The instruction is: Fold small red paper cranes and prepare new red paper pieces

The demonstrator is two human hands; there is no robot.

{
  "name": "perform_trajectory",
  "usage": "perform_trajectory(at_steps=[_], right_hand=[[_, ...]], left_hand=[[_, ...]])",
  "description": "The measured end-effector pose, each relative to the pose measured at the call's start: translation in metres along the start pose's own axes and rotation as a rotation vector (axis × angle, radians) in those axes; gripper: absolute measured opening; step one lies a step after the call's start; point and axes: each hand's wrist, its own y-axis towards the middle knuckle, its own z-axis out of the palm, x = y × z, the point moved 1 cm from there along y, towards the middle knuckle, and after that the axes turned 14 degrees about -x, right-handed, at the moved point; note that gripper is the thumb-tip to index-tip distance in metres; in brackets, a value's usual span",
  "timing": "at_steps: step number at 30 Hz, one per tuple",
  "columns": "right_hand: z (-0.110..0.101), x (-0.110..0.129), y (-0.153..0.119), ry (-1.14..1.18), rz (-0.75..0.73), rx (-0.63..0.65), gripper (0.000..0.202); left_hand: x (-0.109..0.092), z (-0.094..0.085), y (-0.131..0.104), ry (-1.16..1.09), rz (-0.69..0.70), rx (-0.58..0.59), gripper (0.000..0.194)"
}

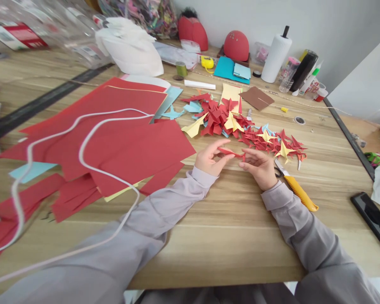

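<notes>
A small folded piece of red paper (229, 152) spans the space between my hands, above the wooden table. My left hand (211, 158) pinches its left part between thumb and fingers. At its right end, my right hand (259, 165) has thumb and fingertips closed on the same paper. Just beyond my hands lies a heap of folded paper pieces (215, 118), mostly red with some yellow and light blue. Smaller folded red pieces (255, 137) continue to the right. A yellow-handled utility knife (299, 192) and scissors partly hidden by my right hand lie beside it.
Large red paper sheets (129, 145) cover the left side, with a white cable (91, 126) looped across them. A phone (373, 221) lies at the right edge. Along the back stand a white bottle (276, 58), a tape measure (207, 62) and a red dome-shaped object (236, 45).
</notes>
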Motion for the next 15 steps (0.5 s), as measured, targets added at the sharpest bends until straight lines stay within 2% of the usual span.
perform_trajectory(at_steps=[6,11,15], right_hand=[[-0.0030,0.0002,0.0014,0.071,0.069,-0.016,0.029],[-0.0037,0.0005,0.0048,0.124,0.126,-0.075,0.031],[-0.0041,-0.0005,0.0057,0.088,0.088,-0.061,0.031]], left_hand=[[0.0020,0.0006,-0.0004,-0.008,0.011,-0.001,0.041],[0.0035,0.0000,-0.0011,0.015,0.133,0.043,0.038],[0.0043,0.0002,-0.0026,0.033,0.201,0.111,0.035]])
